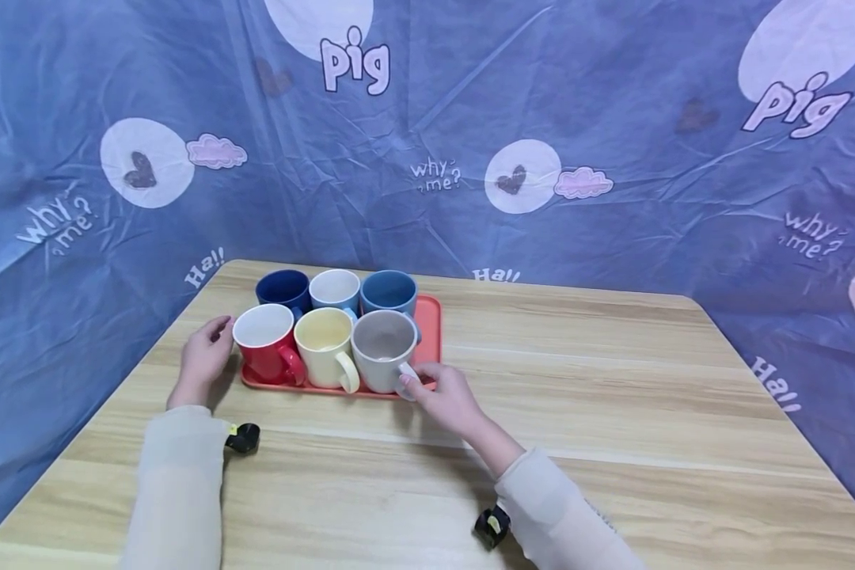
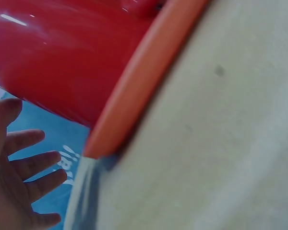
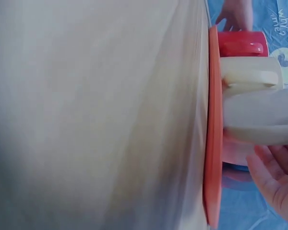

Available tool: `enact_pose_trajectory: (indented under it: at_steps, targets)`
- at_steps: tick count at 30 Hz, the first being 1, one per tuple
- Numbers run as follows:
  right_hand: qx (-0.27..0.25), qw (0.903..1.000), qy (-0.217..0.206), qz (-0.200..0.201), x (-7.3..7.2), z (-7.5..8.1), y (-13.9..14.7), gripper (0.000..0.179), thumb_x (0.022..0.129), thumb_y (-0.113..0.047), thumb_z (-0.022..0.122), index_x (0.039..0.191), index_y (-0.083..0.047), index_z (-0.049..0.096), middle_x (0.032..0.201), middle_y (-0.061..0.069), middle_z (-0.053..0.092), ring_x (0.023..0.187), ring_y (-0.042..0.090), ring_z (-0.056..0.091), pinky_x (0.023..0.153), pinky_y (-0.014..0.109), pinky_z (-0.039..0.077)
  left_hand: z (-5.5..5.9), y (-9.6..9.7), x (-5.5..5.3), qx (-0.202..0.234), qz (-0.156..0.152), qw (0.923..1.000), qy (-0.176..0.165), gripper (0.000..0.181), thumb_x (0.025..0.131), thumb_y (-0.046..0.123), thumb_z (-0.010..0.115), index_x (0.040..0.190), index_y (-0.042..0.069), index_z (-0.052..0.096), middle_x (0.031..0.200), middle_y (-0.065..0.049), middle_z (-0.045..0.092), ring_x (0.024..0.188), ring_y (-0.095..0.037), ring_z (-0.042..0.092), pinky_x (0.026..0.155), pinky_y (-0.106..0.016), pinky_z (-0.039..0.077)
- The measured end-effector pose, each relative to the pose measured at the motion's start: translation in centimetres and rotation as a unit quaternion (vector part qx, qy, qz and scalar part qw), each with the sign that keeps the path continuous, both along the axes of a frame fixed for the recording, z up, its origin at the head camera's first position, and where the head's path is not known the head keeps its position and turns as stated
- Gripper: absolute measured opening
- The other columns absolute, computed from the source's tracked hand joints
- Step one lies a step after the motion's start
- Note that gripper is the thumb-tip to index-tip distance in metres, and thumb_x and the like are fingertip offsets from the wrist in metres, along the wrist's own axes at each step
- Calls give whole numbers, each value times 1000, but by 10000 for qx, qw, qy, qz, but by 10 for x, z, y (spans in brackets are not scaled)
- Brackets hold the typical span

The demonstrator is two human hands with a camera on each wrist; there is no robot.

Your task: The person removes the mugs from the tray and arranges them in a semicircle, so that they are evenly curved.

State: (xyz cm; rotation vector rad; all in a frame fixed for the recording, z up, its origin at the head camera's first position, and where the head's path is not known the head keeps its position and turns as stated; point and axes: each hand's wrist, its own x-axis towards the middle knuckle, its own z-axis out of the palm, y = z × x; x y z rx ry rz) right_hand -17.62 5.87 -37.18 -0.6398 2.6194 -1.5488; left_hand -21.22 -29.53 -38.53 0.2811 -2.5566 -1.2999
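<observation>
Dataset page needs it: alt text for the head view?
A person's right grip is at the handle of a gray mug, the left grip beside a red mug, with six mugs standing on a coral tray on a wooden table. A cream mug stands between red and gray; behind, left to right: navy mug, light blue mug, blue mug.

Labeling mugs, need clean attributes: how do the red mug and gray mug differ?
Inside: the red mug is white; the gray mug is gray.
Place, head view: red mug ends the front row at left, gray mug at right.
Nearest hand: left hand by the red mug, right hand by the gray mug.
Shared: both upright on the tray.
</observation>
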Motion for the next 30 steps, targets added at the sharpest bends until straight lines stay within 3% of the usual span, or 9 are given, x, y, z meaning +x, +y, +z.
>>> enact_pose_trajectory:
  at_steps: [5, 10, 16, 21, 30]
  targets:
    - [-795, 9962, -344, -89, 1, -4, -4, 21, 85, -16, 55, 88, 3, 62, 78, 12, 61, 71, 20, 54, 62, 32, 48, -11, -3, -1, -275, 183, 9994, -32, 53, 91, 35, 33, 122, -7, 42, 118, -30, 43, 111, -42, 38, 92, -47, 29]
    - [-1639, 9815, -960, -229, 2, -5, -8, 22, 85, -10, 54, 88, 11, 59, 80, 22, 60, 71, 28, 55, 62, 47, 47, -16, -3, 0, -740, 365, 9964, -170, 50, 90, 36, 32, 120, -2, 47, 115, -24, 49, 109, -41, 39, 89, -49, 26]
    - [-2170, 9628, -1561, -404, 2, -8, -13, 22, 85, -8, 52, 87, 13, 56, 82, 22, 60, 74, 22, 58, 66, 42, 49, -22, -2, 3, -944, 348, 9946, -250, 42, 89, 28, 35, 118, 1, 50, 118, -24, 46, 107, -44, 39, 88, -55, 14]
    - [-2385, 9525, -1852, -387, 2, -6, -15, 25, 86, -11, 51, 87, 14, 54, 78, 17, 60, 73, 19, 58, 68, 40, 49, -27, 1, 5, -934, 341, 9950, -79, 33, 86, 19, 41, 111, 3, 56, 115, -26, 48, 108, -44, 37, 89, -64, -3]
    - [-2449, 9471, -2039, -394, -1, -8, -16, 27, 87, -14, 50, 87, 12, 55, 74, 8, 59, 71, 14, 58, 65, 34, 50, -31, 1, 4, -1041, 313, 9937, -287, 36, 85, 20, 43, 113, 0, 53, 127, -22, 38, 120, -43, 22, 89, -63, -8]
